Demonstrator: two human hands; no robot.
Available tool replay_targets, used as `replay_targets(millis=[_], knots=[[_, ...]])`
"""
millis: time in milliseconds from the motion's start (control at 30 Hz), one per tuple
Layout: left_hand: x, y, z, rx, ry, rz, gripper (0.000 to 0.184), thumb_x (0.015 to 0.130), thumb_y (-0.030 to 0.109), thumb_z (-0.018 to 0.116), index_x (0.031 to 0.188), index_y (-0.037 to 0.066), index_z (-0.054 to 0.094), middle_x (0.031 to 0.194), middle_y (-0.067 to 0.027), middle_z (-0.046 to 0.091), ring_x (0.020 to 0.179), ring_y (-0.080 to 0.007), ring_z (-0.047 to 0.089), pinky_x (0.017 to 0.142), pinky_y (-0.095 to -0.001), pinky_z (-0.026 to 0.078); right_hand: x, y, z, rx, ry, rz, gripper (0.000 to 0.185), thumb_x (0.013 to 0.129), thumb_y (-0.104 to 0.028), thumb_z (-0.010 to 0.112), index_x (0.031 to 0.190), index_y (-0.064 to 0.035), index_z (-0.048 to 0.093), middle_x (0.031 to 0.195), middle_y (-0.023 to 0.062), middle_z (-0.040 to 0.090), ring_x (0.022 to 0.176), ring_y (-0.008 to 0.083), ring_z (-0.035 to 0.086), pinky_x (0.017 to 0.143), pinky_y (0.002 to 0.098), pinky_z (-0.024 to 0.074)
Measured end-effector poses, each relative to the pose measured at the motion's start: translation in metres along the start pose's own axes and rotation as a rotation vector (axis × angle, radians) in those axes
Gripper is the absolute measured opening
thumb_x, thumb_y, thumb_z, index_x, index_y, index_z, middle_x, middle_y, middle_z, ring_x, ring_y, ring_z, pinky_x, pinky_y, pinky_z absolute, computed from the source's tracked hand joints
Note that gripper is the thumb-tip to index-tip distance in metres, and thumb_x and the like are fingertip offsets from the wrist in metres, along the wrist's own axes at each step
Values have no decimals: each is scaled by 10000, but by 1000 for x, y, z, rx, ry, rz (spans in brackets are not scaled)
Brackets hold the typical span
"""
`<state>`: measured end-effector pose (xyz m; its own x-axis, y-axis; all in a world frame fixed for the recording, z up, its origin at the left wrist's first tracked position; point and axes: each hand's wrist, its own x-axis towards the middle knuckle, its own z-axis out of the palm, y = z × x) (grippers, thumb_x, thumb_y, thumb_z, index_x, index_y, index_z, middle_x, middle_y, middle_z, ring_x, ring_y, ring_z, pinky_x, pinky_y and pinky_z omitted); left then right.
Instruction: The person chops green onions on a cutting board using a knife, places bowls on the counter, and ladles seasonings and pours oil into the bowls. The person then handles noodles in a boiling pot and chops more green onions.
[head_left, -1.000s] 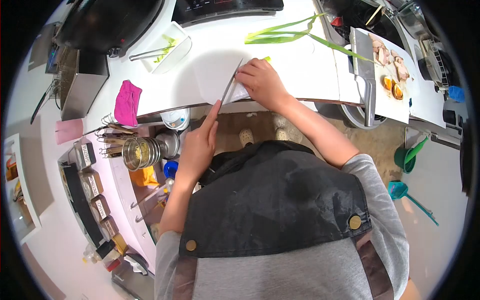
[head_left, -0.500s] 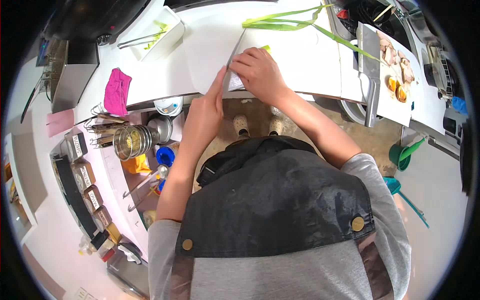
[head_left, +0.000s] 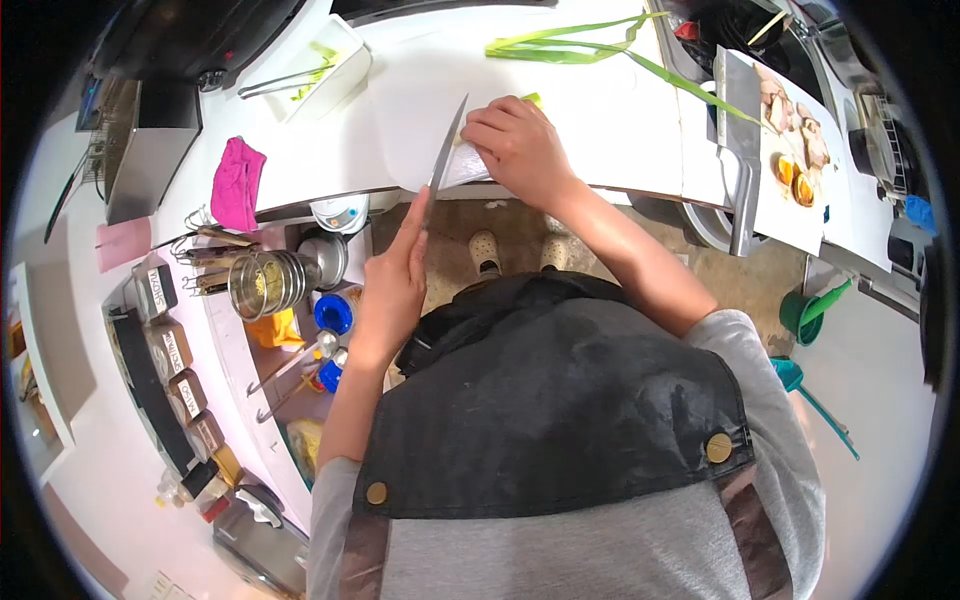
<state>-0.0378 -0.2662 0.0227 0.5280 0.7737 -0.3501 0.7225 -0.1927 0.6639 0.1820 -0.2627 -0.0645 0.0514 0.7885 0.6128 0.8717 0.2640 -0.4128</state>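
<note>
"What's furthest left on the table (head_left: 620,130)?"

"A bright pink cloth (head_left: 237,185) near the front edge. Beyond it sits a white tray (head_left: 345,78) with cut green pieces (head_left: 318,72) and a thin metal utensil (head_left: 275,84) in it."

"And the left hand (head_left: 394,290)?"

"Its grip is clamped on the handle of a knife (head_left: 447,148), one finger reaching along towards the blade. The blade points away from the person, its tip near the other hand."

"How about the right hand (head_left: 518,148)?"

"Fingers bent and close together, low over the table. A bit of green stalk (head_left: 534,99) shows just beside them, but I can't tell whether they pinch it."

"Further right?"

"Long green leaves (head_left: 560,50) lie beyond that hand, reaching across a second knife (head_left: 736,110). Beside that knife, a white board (head_left: 778,222) carries pale meat (head_left: 812,145) and halved eggs (head_left: 802,188)."
</note>
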Motion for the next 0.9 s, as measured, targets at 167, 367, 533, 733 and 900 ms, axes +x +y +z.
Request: replay_targets(millis=[167, 367, 533, 733, 900], knots=[[0, -6, -1, 113, 19, 77, 478, 1003, 143, 429, 1463, 252, 362, 703, -210, 579, 600, -272, 533, 602, -383, 426, 2, -2, -1, -9, -20, -9, 132, 752, -63, 618, 875, -94, 654, 937, -1, 647, 931, 221, 577, 822, 364, 463], [22, 1, 14, 333, 79, 147, 516, 975, 155, 476, 1461, 280, 354, 737, -262, 592, 692, -418, 612, 605, -508, 464, 1, 2, 3, -27, 18, -14, 124, 737, -72, 641, 859, -95, 655, 934, -2, 645, 926, 227, 580, 813, 371, 471], [38, -1, 18, 304, 153, 201, 503, 973, 163, 484, 1449, 284, 379, 706, -263, 592, 683, -428, 612, 615, -511, 460, -1, 1, 3, -12, 20, 12, 131, 720, -64, 667, 849, -85, 671, 938, 4, 653, 916, 234, 583, 812, 361, 480], [31, -12, -6, 137, 113, 130, 487, 988, 165, 459, 1450, 295, 372, 754, -283, 588, 716, -475, 588, 624, -489, 447, 0, -1, 3, 8, 4, 32, 107, 742, -71, 656, 846, -93, 672, 928, 1, 653, 918, 236, 580, 820, 369, 476], [36, -18, -10, 104, 100, 150, 487, 992, 172, 455, 1453, 299, 363, 748, -291, 589, 728, -480, 586, 629, -484, 454, 20, 1, 12, 40, -121, 1, 111, 748, -74, 675, 853, -104, 699, 889, -15, 657, 905, 223, 580, 788, 360, 487]])
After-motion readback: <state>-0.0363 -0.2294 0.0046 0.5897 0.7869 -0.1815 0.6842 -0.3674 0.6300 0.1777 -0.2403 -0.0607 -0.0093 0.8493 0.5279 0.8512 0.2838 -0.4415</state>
